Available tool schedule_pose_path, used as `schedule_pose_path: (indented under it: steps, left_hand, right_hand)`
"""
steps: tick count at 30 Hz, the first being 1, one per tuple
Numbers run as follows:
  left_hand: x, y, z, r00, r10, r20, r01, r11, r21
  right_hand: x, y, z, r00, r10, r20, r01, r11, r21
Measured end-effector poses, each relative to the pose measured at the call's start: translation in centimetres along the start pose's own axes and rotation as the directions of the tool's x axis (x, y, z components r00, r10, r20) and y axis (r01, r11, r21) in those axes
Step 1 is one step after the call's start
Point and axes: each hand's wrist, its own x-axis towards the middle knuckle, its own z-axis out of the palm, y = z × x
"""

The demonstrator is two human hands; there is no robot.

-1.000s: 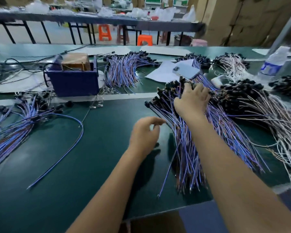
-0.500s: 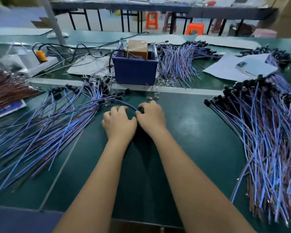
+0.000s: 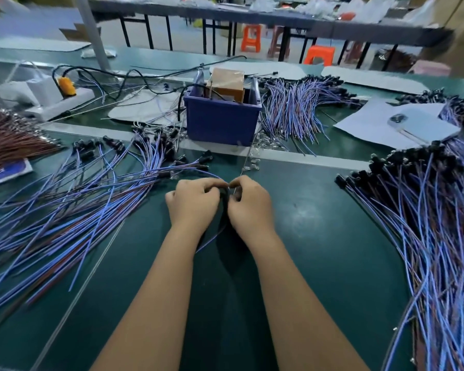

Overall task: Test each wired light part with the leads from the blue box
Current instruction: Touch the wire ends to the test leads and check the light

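Green matting covers a long workbench (image 3: 319, 236) in a workshop, with orange stools (image 3: 251, 37) and a second bench seen beyond it. At the middle of the bench, a left hand (image 3: 192, 203) and a right hand (image 3: 249, 203) are held close together, knuckles up and fingers curled inward. One wired light part (image 3: 225, 192) is pinched between them: its dark end is gripped by the left hand's fingers, while something small and pale is held against it by the right hand's fingertips; whether that is a lead cannot be told. The part's blue wire is seen arching away over the left hand toward the far left, and a blue strand (image 3: 208, 242) trails from under the hands toward the camera, so the long axis runs roughly near to far.

A blue box (image 3: 221, 121) is set well beyond the hands, past a pale strip across the bench, with a brown carton (image 3: 227, 85) standing in it. Thin leads (image 3: 248, 153) are stretched from the box toward the hands. A fan of blue-wired parts (image 3: 65, 210) is spread to the left, dark heads pointing toward the box. A larger heap (image 3: 434, 236) is piled at the right, heads pointing far left. A white power strip (image 3: 59, 103) with an orange plug lies far left, and a phone (image 3: 423, 127) rests on paper at far right.
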Motion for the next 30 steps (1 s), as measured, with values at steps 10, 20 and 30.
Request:
schedule_pose_path:
  steps: [10,20,30]
  left_hand:
    - [0.5,-0.7,0.1,0.998,-0.018,0.063,0.043,0.906,-0.421]
    - [1.0,-1.2,-4.0,0.952,-0.302,-0.058,0.058,0.361,-0.931]
    - [0.8,-2.1,-5.5,0.979,-0.198,-0.037,-0.009,0.141,-0.99]
  right_hand:
    - [-0.5,1.1,-2.9,0.954,-0.172,0.247,0.145,0.982,0.124]
    - [-0.6,1.8,-3.2,0.881,-0.358,0.309,0.4,0.913,-0.082]
    - [-0.6,0.1,-4.2,0.93,-0.077,-0.359,0.197,0.93,0.31]
